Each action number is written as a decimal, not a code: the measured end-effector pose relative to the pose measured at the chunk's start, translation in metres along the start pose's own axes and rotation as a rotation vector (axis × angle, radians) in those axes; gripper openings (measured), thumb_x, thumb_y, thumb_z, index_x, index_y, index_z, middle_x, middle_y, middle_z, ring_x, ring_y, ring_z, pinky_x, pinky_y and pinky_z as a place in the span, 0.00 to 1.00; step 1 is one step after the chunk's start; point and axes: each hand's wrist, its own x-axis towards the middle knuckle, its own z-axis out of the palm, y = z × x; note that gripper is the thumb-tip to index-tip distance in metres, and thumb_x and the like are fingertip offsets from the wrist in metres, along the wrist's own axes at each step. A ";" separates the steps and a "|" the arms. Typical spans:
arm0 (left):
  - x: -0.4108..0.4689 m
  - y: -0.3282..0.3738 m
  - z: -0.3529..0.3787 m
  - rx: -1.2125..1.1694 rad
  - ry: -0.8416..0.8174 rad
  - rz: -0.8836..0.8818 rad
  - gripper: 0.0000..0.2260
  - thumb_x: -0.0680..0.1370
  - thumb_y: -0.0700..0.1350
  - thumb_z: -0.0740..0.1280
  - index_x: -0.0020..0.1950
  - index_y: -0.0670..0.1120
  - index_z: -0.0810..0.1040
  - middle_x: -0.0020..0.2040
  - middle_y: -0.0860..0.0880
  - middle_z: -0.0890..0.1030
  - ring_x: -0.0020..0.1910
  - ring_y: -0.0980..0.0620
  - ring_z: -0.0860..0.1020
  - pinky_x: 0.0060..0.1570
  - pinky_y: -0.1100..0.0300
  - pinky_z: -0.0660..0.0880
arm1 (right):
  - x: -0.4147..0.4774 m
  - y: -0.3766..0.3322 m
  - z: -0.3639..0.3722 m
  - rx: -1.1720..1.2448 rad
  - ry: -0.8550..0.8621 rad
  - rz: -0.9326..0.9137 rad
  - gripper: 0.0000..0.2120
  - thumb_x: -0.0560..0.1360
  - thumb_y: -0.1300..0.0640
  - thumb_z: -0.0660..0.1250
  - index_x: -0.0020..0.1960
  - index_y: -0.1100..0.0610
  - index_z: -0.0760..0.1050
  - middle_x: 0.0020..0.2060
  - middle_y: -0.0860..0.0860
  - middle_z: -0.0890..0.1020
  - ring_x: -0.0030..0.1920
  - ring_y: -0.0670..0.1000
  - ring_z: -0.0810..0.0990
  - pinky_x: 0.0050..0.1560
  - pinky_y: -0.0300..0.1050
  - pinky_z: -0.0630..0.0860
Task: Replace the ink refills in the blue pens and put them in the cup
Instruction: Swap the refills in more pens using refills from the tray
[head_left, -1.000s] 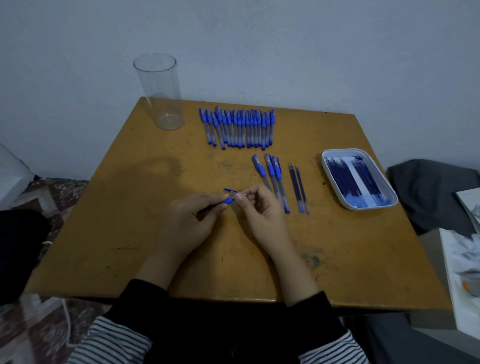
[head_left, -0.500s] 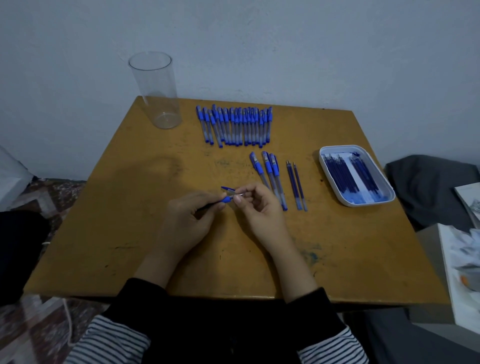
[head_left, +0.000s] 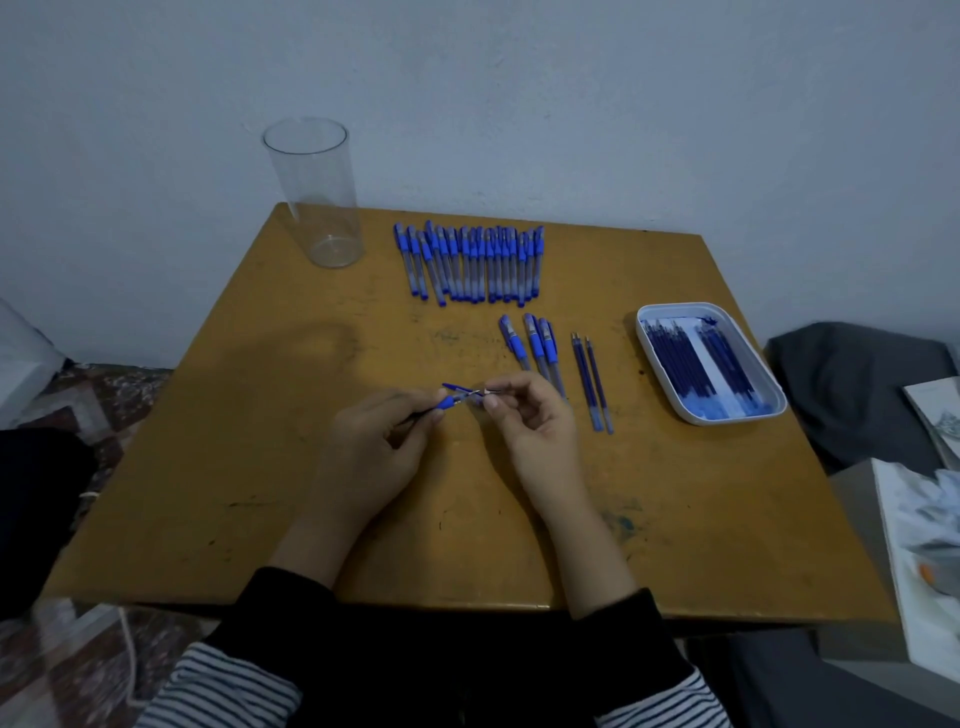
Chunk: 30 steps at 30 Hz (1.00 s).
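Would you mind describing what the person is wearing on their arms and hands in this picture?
Both hands, the left hand and the right hand, are bare: no gloves, and no ring or watch shows. The forearms come out of black sleeves, the left sleeve and the right sleeve. Nearer the body the fabric turns to black-and-white stripes.

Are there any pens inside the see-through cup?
No, the clear cup has nothing in it; the row of pens lies flat on the table to its right.
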 end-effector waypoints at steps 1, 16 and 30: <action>0.000 0.000 0.000 0.005 0.013 -0.011 0.08 0.76 0.36 0.75 0.54 0.44 0.86 0.51 0.54 0.85 0.49 0.57 0.83 0.47 0.56 0.81 | 0.000 0.000 0.000 -0.007 0.024 0.019 0.10 0.77 0.65 0.69 0.48 0.51 0.80 0.42 0.44 0.82 0.44 0.41 0.80 0.48 0.36 0.77; 0.004 0.013 -0.007 0.115 0.046 -0.125 0.08 0.76 0.37 0.75 0.54 0.43 0.86 0.47 0.58 0.82 0.47 0.65 0.77 0.48 0.78 0.69 | 0.000 0.009 0.008 -0.569 -0.090 -0.219 0.09 0.75 0.64 0.71 0.52 0.55 0.84 0.47 0.46 0.81 0.45 0.37 0.76 0.49 0.27 0.72; 0.003 0.005 -0.004 0.105 0.036 -0.114 0.08 0.76 0.37 0.74 0.54 0.43 0.86 0.47 0.57 0.81 0.47 0.66 0.77 0.49 0.76 0.70 | -0.003 0.006 0.010 -0.617 -0.099 -0.196 0.12 0.74 0.63 0.72 0.57 0.55 0.81 0.48 0.47 0.81 0.46 0.39 0.77 0.49 0.26 0.72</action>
